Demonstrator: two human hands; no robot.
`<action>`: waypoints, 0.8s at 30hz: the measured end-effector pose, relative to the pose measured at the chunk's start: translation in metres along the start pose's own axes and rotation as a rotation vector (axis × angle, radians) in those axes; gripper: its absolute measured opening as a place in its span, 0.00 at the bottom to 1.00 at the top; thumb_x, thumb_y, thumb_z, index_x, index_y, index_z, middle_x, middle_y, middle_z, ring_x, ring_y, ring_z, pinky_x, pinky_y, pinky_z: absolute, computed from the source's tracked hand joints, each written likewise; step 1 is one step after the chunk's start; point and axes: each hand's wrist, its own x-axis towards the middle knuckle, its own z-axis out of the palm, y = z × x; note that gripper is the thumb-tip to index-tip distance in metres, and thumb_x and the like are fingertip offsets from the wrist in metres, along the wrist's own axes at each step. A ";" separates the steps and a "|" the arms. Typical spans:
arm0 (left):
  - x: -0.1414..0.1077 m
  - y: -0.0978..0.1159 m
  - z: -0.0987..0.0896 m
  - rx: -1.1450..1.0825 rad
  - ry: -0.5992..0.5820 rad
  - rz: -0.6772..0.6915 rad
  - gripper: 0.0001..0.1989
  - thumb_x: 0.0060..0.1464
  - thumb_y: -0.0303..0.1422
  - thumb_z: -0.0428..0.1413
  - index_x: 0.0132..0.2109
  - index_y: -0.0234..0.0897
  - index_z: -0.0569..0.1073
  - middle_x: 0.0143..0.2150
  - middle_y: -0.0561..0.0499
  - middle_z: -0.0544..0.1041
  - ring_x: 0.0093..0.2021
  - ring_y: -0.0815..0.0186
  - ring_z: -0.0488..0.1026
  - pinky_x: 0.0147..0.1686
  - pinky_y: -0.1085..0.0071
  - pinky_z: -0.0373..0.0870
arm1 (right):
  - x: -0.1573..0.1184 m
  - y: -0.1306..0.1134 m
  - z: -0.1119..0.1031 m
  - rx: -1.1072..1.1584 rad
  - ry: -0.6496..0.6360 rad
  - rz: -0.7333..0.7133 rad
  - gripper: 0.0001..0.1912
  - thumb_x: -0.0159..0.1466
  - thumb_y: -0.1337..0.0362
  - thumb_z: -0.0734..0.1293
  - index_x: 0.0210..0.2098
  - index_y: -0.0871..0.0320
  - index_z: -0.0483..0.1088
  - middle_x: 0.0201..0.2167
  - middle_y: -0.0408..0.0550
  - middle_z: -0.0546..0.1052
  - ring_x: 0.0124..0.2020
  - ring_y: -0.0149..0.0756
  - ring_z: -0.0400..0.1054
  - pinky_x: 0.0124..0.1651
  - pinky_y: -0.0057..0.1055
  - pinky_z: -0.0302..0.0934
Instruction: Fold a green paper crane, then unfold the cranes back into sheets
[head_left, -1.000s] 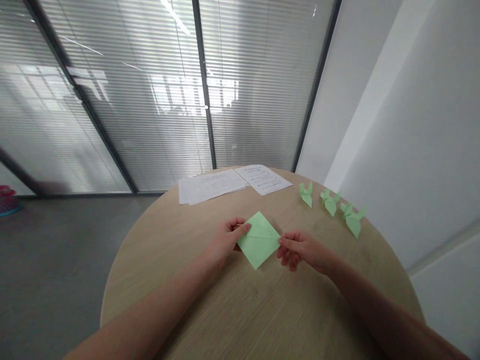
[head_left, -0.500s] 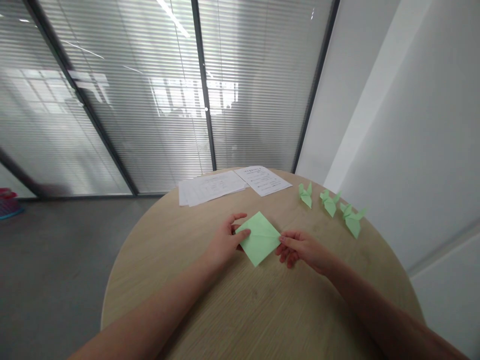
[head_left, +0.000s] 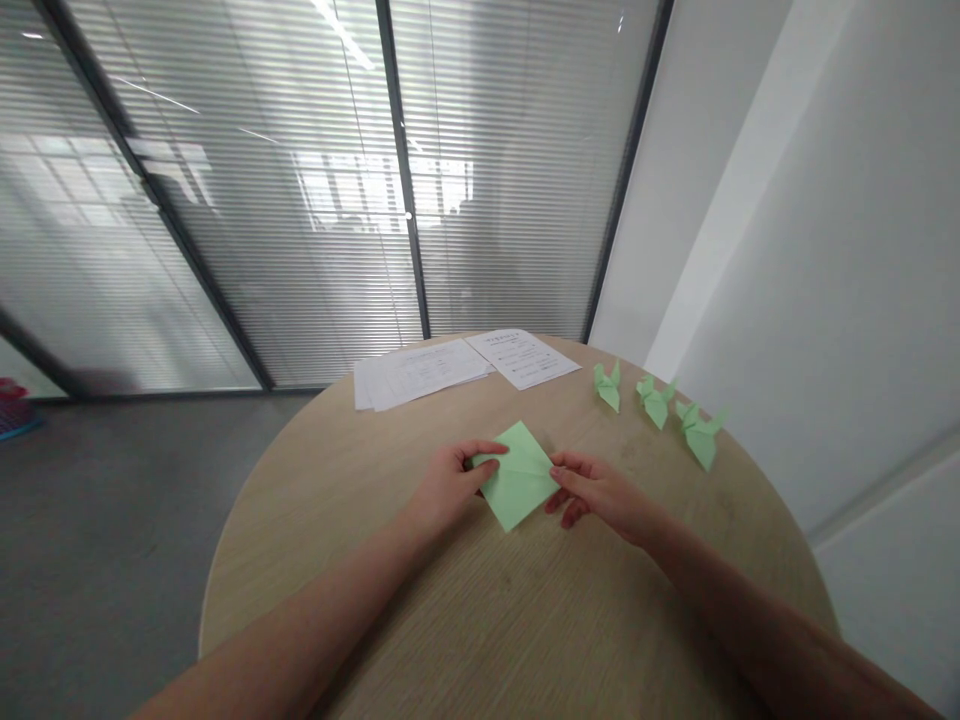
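A light green paper folded to a diamond [head_left: 519,485] is held between both hands over the round wooden table [head_left: 300,500]. My left hand [head_left: 454,475] grips its left corner, thumb and index finger lying on the upper face. At the right corner, my right hand [head_left: 589,488] pinches the paper with thumb and index finger, the other fingers curled below. A crease runs across the diamond from side to side.
Three green folded paper figures, [head_left: 607,386] [head_left: 656,402] [head_left: 700,437], stand at the table's right back. White printed sheets [head_left: 424,375] and another printed page [head_left: 523,358] lie at the back edge. Beyond are glass panels with blinds and a white wall.
My left index finger has come down onto the paper's upper face. My right fingers have shifted slightly inward over the right corner. The whole view has moved a little.
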 end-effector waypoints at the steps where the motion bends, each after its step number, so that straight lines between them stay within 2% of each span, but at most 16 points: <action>1: 0.000 0.000 0.000 0.003 -0.004 0.010 0.17 0.50 0.38 0.63 0.47 0.35 0.83 0.30 0.51 0.77 0.28 0.67 0.70 0.29 0.70 0.67 | 0.000 0.001 0.000 0.000 -0.008 0.003 0.29 0.55 0.43 0.76 0.46 0.58 0.76 0.38 0.51 0.80 0.32 0.36 0.75 0.27 0.29 0.70; 7: -0.002 0.003 0.002 -0.138 -0.041 -0.030 0.17 0.50 0.40 0.65 0.44 0.34 0.83 0.35 0.47 0.80 0.32 0.64 0.74 0.33 0.68 0.72 | 0.002 0.003 -0.001 0.011 0.002 -0.015 0.30 0.55 0.45 0.77 0.48 0.60 0.77 0.38 0.53 0.81 0.32 0.36 0.76 0.29 0.29 0.71; 11: -0.006 0.008 0.003 -0.234 -0.085 -0.036 0.18 0.51 0.41 0.65 0.46 0.34 0.82 0.38 0.46 0.80 0.35 0.63 0.75 0.35 0.66 0.76 | 0.002 0.000 -0.002 0.004 0.031 -0.053 0.29 0.57 0.47 0.76 0.49 0.60 0.77 0.38 0.54 0.82 0.32 0.36 0.77 0.29 0.29 0.70; 16: -0.010 0.012 0.003 -0.229 -0.161 -0.007 0.17 0.52 0.34 0.61 0.49 0.38 0.81 0.41 0.47 0.79 0.36 0.63 0.75 0.36 0.65 0.76 | 0.002 0.001 -0.004 0.040 0.042 -0.061 0.25 0.59 0.49 0.76 0.48 0.58 0.77 0.38 0.53 0.82 0.33 0.38 0.78 0.29 0.29 0.70; 21: -0.010 0.009 0.001 -0.205 -0.284 0.022 0.26 0.47 0.26 0.59 0.56 0.39 0.78 0.40 0.49 0.80 0.36 0.63 0.76 0.39 0.66 0.74 | 0.004 0.004 -0.007 0.124 0.068 -0.044 0.22 0.59 0.51 0.76 0.46 0.59 0.76 0.35 0.51 0.81 0.33 0.38 0.77 0.29 0.29 0.70; 24: -0.009 0.007 -0.001 -0.178 -0.331 0.031 0.29 0.47 0.24 0.59 0.58 0.39 0.76 0.40 0.49 0.81 0.36 0.63 0.76 0.40 0.66 0.73 | 0.002 0.002 -0.008 0.158 0.081 -0.037 0.20 0.58 0.52 0.76 0.43 0.59 0.76 0.34 0.50 0.79 0.32 0.38 0.76 0.28 0.29 0.70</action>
